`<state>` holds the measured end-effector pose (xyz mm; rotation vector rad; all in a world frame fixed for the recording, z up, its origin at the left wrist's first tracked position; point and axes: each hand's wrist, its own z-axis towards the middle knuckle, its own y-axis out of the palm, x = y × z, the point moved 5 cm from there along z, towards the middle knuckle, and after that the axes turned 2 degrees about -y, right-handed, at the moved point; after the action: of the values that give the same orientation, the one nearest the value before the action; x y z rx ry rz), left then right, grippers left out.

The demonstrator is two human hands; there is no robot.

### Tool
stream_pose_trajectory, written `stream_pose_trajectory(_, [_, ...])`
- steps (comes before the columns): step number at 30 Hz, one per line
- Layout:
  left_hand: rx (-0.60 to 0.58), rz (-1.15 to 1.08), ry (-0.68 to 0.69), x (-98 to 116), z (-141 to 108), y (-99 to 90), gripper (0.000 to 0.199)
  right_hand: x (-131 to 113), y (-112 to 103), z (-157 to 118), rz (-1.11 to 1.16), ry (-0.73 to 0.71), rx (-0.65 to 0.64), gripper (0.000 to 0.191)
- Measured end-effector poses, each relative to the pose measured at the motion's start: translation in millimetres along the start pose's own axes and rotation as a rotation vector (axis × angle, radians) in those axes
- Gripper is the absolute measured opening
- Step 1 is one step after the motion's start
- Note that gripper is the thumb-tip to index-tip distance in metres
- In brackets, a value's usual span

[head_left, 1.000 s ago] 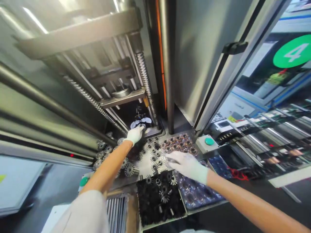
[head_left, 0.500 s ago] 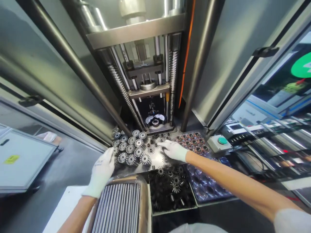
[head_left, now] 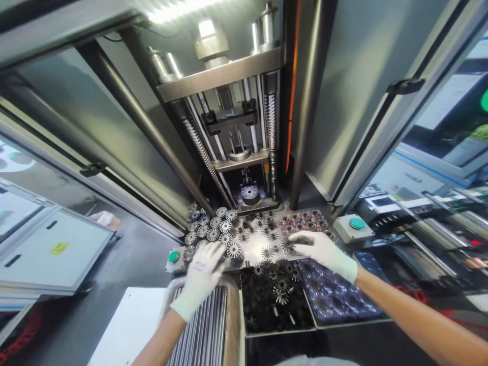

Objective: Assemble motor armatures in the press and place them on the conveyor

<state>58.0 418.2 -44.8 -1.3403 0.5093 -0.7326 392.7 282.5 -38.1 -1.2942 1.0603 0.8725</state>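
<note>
No wording can be read: the yellow label on the gray panel at lower left and the print on the left glove are too small to make out.

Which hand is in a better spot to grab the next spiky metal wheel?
Probably the left hand: it's right beside the spiky metal discs, while the right hand is farther over, near the copper rings.
</note>
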Motion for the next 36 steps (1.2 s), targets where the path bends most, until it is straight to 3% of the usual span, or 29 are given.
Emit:
stream_pose_trajectory(3, [-0.018,0.038,0.123,37,19,21.6,0.036,-19,1,8,0.015,-0.028,-0.004,0.034])
stream_pose_trajectory(7, [0.007,0.04,0.188,34,30,35.5,0.035,-34,-3,40,0.08,-0.048,0.105,0.035])
stream_pose_trajectory(10, [0.061,-0.027,0.245,28,33,37.9,0.033,-44,-7,85,0.239,-0.079,0.206,0.044])
stream_pose_trajectory(14, [0.057,-0.13,0.244,35,38,37.7,0.022,-65,-9,162,0.431,-0.197,0.368,0.041])
stream_pose_trajectory(16, [0.071,-0.148,0.204,38,37,32.4,0.021,-72,-7,199,0.427,-0.197,0.456,0.037])
stream_pose_trajectory(19, [0.133,-0.161,0.117,35,32,14.4,0.026,-71,1,241,0.373,-0.068,0.536,0.038])
stream_pose_trajectory(22, [0.145,-0.236,0.013,26,34,-11.4,0.026,-60,7,268,0.301,0.037,0.563,0.039])
stream_pose_trajectory(25, [0.139,-0.355,-0.071,22,56,-41.5,0.021,-52,4,285,0.204,0.127,0.546,0.032])
stream_pose_trajectory(28, [0.209,-0.429,-0.097,26,99,-69.2,0.023,-55,0,291,0.11,0.168,0.492,0.027])
stream_pose_trajectory(30, [0.277,-0.454,-0.076,30,135,-80.9,0.025,-60,-2,282,0.051,0.145,0.473,0.033])
stream_pose_trajectory(33, [0.35,-0.469,-0.015,36,190,-87.4,0.025,-52,2,240,-0.033,0.031,0.464,0.042])
stream_pose_trajectory(36, [0.322,-0.428,0.01,40,238,-87.2,0.024,-16,12,172,-0.178,-0.096,0.323,0.038])
